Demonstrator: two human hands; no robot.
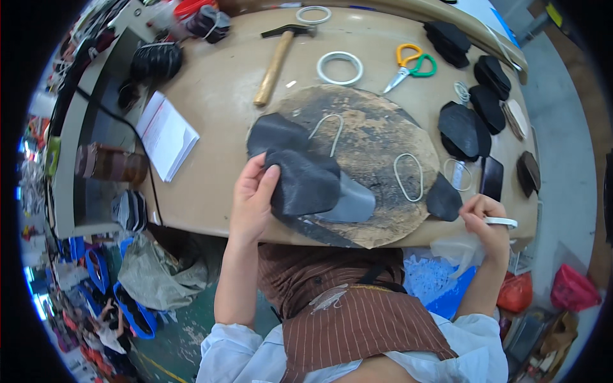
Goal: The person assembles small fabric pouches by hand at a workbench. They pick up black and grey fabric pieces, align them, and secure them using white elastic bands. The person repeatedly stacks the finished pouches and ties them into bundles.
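My left hand [254, 191] is closed, thumb on top, on a black leather piece [305, 182] held over a round wooden board [389, 140]. Another black piece [278, 133] lies just beyond it, and a smooth grey piece [351, 201] shows beneath its right side. My right hand [486, 220] is curled at the board's right edge, with a white curved band [501, 222] projecting from it. Its fingertips are beside a small black leather piece [444, 199]; whether they pinch its edge is unclear. Two pale elastic loops rest on the board, one a rubber band [408, 177].
Beyond the board lie a hammer [281, 64], a white tape roll [340, 68] and scissors [408, 67] with orange and green handles. Stacks of black pieces [465, 131] and a phone [491, 179] line the right side. Papers [167, 135] and a dark cable [121, 121] are at left.
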